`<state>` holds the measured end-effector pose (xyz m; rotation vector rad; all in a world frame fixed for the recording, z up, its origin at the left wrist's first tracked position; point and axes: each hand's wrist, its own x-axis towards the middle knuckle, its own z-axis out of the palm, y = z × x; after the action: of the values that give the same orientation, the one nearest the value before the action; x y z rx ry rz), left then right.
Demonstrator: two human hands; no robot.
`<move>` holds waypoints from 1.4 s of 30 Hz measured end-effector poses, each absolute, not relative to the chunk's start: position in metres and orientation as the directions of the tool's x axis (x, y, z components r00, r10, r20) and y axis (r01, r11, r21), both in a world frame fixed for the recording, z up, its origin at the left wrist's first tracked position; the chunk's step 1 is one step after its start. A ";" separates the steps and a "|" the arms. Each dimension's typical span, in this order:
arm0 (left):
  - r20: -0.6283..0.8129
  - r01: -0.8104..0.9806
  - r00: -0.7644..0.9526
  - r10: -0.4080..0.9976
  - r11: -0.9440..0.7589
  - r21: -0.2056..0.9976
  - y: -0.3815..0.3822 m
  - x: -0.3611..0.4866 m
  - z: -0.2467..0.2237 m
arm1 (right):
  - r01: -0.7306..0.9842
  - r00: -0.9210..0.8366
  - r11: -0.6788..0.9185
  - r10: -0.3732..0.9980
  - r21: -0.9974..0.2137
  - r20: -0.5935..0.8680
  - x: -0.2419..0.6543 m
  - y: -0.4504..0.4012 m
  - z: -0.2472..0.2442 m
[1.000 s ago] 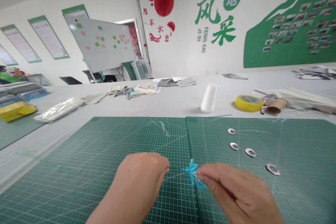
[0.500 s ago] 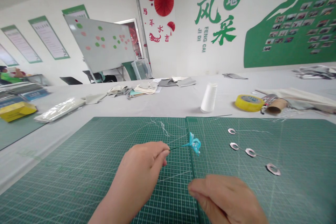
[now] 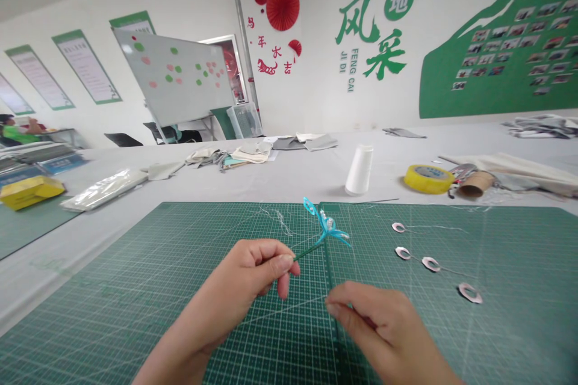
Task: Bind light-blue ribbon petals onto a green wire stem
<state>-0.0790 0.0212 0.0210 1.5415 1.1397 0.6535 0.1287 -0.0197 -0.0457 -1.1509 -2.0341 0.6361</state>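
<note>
Left hand closed around stem of turquoise wire flower; right hand half-curled below, over green cutting mat, hold unclear.

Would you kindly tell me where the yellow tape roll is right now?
The yellow tape roll lies right of centre in the head view, beyond the green cutting mat, between the white thread cone and a cardboard tube.
</note>
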 end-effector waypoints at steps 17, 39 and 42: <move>-0.266 0.653 0.683 0.680 -0.406 0.639 -0.001 -0.077 0.020 | 0.450 -0.245 0.305 0.946 -0.839 0.212 0.143 -0.003 -0.036; 0.083 0.904 0.358 0.930 -0.368 0.219 0.003 -0.066 0.013 | 0.494 -0.324 0.673 0.730 -0.551 0.601 0.134 -0.032 -0.035; 0.100 0.883 0.342 0.934 -0.356 0.305 0.005 -0.067 0.013 | 0.475 -0.339 0.684 0.723 -0.554 0.602 0.133 -0.031 -0.037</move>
<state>-0.0670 0.0053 0.0127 2.4057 1.6527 0.3832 0.1326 -0.0308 -0.0368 -0.9232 -2.0026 0.3509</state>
